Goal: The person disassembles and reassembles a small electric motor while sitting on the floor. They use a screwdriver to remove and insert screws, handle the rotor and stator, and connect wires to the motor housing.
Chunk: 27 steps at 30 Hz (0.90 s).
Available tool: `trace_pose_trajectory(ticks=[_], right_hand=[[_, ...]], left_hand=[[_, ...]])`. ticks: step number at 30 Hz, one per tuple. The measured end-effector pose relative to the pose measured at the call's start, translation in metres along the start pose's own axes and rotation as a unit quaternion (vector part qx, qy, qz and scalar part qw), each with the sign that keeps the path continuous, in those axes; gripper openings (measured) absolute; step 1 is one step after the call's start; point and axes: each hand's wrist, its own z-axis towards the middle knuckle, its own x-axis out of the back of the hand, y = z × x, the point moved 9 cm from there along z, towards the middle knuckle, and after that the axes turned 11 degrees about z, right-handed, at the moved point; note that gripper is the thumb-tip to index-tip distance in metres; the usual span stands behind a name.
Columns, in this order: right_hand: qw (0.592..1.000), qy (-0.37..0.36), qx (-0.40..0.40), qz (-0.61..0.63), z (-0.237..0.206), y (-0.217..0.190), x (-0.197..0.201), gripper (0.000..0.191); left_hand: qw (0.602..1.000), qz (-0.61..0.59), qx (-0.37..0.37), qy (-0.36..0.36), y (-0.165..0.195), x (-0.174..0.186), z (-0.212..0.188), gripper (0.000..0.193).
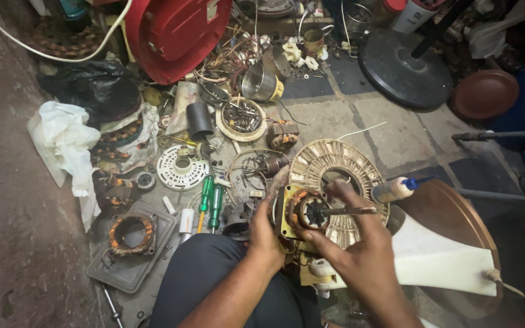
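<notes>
My left hand (264, 234) grips the side of a small electric motor (304, 211) with copper windings and a yellowish frame, holding it over my lap. My right hand (350, 246) reaches over the motor from the right, its fingers on the rotor shaft (350, 211) that sticks out of the motor's middle. Behind the motor lies a round finned metal rotor disc (334, 161). A white squeeze bottle with a blue tip (396, 189) lies just to the right of my right hand.
Two green-handled screwdrivers (211, 200) lie left of my hands. A stator coil (131, 233) rests on a grey tray at the lower left. Loose wires, a white perforated disc (180, 167), a red casing (174, 33), a black fan base (405, 67) and white fan blades (439, 258) surround me.
</notes>
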Motion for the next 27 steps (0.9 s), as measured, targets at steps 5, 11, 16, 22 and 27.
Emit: trace_pose_trajectory(ticks=[5,11,16,22,27], right_hand=[[0.984,0.036,0.016,0.172,0.002,-0.023,0.023,0.05],[1.0,0.005,-0.002,0.029,0.007,-0.034,0.007,0.022],[0.997,-0.027,-0.022,0.067,0.014,-0.026,0.007,0.026],[0.979,0.048,-0.059,0.191,0.021,0.006,0.007,0.012],[0.978,0.084,-0.091,0.168,0.021,0.018,0.008,0.014]], left_hand=[[1.0,-0.024,-0.001,-0.016,-0.001,-0.003,0.003,0.05],[0.999,-0.025,0.009,-0.025,0.0,-0.004,0.002,0.05],[0.997,-0.019,-0.003,-0.07,0.003,-0.014,-0.002,0.053],[0.998,-0.034,0.021,-0.041,0.003,-0.014,-0.004,0.054],[0.999,-0.03,0.008,-0.042,0.009,-0.018,-0.009,0.054]])
